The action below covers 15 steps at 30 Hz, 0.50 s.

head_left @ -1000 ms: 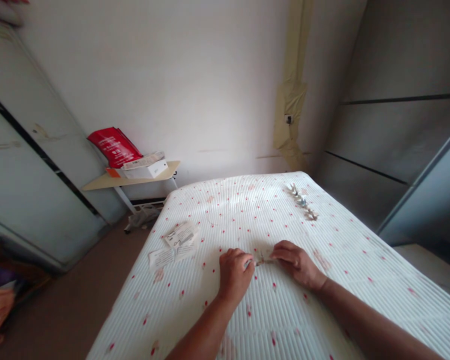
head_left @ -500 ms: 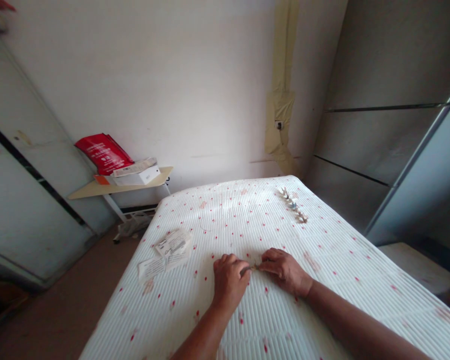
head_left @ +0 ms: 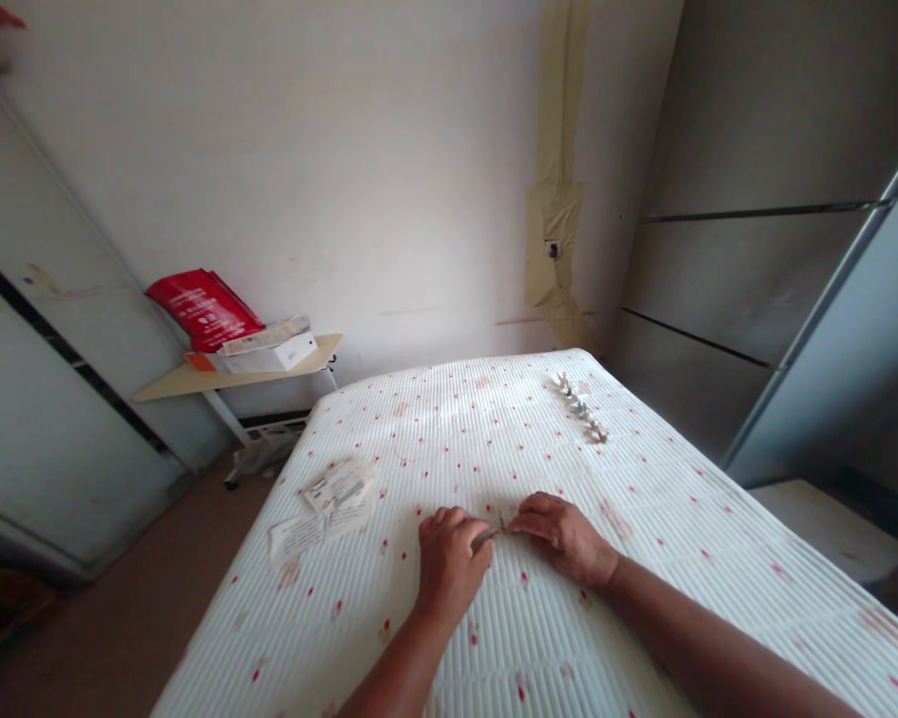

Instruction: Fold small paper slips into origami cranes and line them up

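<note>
Close to the white ribbed bed cover [head_left: 509,638] with red dots, my two hands face each other. My left hand [head_left: 453,558] is closed around a small thin, dark and tan object [head_left: 489,536] whose kind I cannot make out. Its tip points at my right hand [head_left: 561,537], where the thumb and fingers pinch the other end. Most of the object is hidden by my fingers. Farther off on the right lies a row of small figures [head_left: 582,410], pale, bluish and brown. To the left lie creased printed papers [head_left: 336,504].
At the far left a small wheeled table [head_left: 172,381] holds a red bag [head_left: 206,307] and a white box [head_left: 288,351]. A wall socket [head_left: 552,249] sits amid yellowish tape. Grey cabinets [head_left: 718,279] stand along the right side of the bed.
The view has shifted slightly. My hands stay at the same spot, with the fingers of my right hand a little turned at the small object.
</note>
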Motion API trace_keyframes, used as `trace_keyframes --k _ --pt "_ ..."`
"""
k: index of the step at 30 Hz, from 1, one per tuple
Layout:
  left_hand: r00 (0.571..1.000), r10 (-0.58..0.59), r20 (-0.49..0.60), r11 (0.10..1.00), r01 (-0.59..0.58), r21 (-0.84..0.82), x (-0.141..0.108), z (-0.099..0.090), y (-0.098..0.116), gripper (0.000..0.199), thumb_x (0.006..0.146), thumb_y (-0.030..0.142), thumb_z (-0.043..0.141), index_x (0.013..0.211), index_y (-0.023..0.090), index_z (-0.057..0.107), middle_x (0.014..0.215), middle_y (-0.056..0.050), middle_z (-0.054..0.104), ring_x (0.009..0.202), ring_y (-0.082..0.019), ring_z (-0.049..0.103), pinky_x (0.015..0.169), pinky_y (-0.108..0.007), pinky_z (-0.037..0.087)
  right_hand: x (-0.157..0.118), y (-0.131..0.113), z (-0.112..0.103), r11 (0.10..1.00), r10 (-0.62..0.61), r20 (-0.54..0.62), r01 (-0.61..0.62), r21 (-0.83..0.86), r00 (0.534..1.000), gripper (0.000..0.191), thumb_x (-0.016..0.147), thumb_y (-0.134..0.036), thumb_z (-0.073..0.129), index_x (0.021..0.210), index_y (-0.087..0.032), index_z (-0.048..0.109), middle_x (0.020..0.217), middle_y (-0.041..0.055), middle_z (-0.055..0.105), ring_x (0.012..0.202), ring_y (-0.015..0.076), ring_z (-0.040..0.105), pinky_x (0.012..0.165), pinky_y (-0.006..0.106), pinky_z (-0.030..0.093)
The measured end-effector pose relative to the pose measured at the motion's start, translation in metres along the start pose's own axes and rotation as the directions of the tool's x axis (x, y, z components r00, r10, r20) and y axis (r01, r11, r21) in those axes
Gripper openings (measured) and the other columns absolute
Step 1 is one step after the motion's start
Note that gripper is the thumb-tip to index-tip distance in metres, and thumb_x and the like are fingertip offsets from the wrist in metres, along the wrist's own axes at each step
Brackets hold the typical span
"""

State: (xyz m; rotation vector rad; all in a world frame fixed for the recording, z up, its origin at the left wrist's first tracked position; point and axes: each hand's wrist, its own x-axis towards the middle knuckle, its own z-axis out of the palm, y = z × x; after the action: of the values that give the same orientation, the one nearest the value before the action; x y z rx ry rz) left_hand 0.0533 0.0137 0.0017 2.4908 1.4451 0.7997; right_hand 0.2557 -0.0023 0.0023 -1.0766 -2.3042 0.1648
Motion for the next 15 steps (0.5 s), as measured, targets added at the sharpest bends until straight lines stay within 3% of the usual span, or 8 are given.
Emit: trace_keyframes --k 11,15 --pt "1.0 -0.008 0.025 1.0 0.008 0.011 0.0 0.0 0.001 0.011 0.072 0.024 0.062 0.082 0.025 0.066 0.08 -0.001 0.061 0.085 -0.019 0.051 0.081 -0.034 0.031 -0.005 0.003 -0.005 0.995 0.034 -0.074 -0.027 0.092 0.997 0.03 0.081 -0.007 0.041 0.1 -0.018 0.063 0.087 0.0095 0.063 0.081 0.0175 0.058 0.07 0.029 0.047" --pt "1.0 -0.022 0.022 1.0 0.022 0.003 0.001 -0.001 0.001 0.012 0.071 0.023 0.062 0.082 0.026 0.067 0.079 -0.001 0.06 0.085 -0.019 0.05 0.081 -0.034 0.031 0.008 -0.02 -0.028 0.97 0.087 -0.066 -0.07 0.232 0.994 0.024 0.086 -0.016 0.043 0.099 -0.018 0.063 0.082 0.0081 0.064 0.076 0.0163 0.059 0.068 0.028 0.047"
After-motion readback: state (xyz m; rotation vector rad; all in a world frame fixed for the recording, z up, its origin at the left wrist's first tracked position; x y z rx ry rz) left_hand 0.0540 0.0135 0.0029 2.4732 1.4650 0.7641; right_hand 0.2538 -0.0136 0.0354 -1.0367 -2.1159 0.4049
